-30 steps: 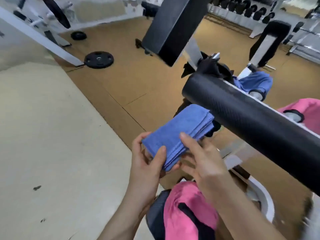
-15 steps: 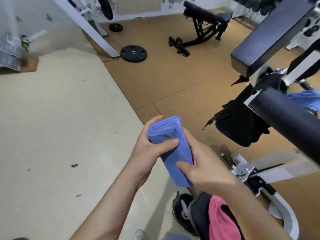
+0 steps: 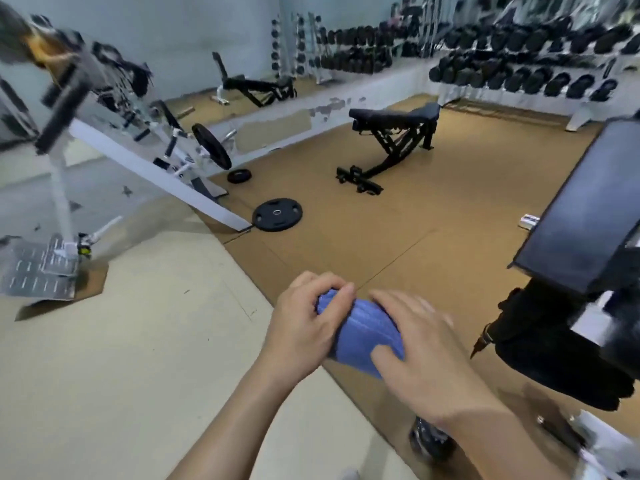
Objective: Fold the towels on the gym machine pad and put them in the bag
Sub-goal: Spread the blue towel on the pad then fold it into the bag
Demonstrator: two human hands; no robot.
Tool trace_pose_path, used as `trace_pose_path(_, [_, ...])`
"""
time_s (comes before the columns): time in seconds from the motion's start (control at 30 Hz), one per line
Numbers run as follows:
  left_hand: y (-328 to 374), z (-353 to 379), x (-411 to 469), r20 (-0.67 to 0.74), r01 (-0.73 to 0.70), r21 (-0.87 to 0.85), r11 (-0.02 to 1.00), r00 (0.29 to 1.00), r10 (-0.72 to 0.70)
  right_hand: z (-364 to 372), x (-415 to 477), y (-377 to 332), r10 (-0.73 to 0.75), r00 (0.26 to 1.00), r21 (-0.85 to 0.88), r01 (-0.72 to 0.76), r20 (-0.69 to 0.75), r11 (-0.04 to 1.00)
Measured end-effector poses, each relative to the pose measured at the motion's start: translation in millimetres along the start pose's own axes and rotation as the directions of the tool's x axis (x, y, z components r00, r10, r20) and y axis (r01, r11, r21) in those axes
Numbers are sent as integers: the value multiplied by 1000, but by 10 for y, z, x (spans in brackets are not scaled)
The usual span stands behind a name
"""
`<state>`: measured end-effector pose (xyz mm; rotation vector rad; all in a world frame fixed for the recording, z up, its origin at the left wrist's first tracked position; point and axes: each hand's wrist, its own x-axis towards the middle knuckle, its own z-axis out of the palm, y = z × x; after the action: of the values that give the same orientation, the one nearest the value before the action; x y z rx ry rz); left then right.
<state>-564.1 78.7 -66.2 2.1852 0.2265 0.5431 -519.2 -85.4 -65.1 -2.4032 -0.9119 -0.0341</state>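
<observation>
A folded blue towel is held in the air between both hands, low in the middle of the view. My left hand grips its upper left end, fingers curled over the top. My right hand wraps the towel's right side, thumb pressed on its face. A black bag hangs at the right below the black machine pad. No other towels are in view.
A black adjustable bench stands on the brown floor ahead. A weight plate lies by a white machine frame at left. Dumbbell racks line the back wall. Beige matting covers the near left floor.
The view has swung up and left, away from the roller and the pink and blue towels. Both hands still hold the blue towel, now squeezed into a tighter bundle with the left fingers over its top.
</observation>
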Motion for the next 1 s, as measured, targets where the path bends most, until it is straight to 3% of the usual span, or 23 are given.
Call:
trace_pose_path(0.07, [-147,-36,550,-183,70,7,998,981,-67,72,446,61,-23,947,-42,10,-321,999])
trace_pose_path(0.13, [-269,-83,991,-323,61,120,991,946,-19,125,803,58,74,897,175,3,-436,985])
trace_pose_path(0.17, [-293,-95,1183,-368,13,212,977,927,67,124,990,30,196,912,395,-42,-359,918])
trace_pose_path(0.2, [-320,-87,1362,-378,-48,326,944,909,177,101,1181,-14,322,935,635,-160,-147,756])
trace_pose_path(0.27, [-381,-12,1679,-269,-234,503,832,873,408,68,1612,-41,350,877,848,-438,330,298])
trace_pose_path(0.33, [-497,102,1970,-136,-395,422,816,863,487,71,2049,32,292,831,870,-492,474,-12])
trace_pose_path(0.4, [-700,193,2275,-30,-544,346,764,808,589,128,2449,183,374,804,886,-439,462,-149])
trace_pose_path(0.47, [-946,312,2584,31,-683,379,625,684,728,249,2810,358,463,781,903,-410,419,-124])
trace_pose_path(0.57, [-1236,534,3087,87,-780,326,534,588,804,464,3329,645,567,752,924,-379,336,-45])
trace_pose_path(0.63, [-1416,645,3464,140,-805,227,548,584,799,564,3691,852,648,725,941,-338,235,36])
trace_pose_path(0.7, [-1542,705,3879,209,-751,23,660,649,731,592,4046,1051,735,667,938,-320,121,137])
trace_pose_path(0.77, [-1541,754,4353,229,-535,-208,819,787,573,520,4361,1237,787,616,935,-296,31,195])
trace_pose_path(0.83, [-1423,846,4839,320,-141,-407,903,903,285,342,4623,1406,790,612,936,-255,-36,241])
trace_pose_path(0.87, [-1360,935,5070,442,75,-485,871,881,170,250,4733,1497,789,611,933,-242,-67,267])
trace_pose_path(0.9, [-1312,1047,5277,573,248,-522,816,811,120,164,4832,1587,793,602,923,-246,-94,297])
trace_pose_path(1.0, [-1119,1436,5711,791,465,-515,720,581,190,-37,4968,1846,854,497,873,-336,-154,354])
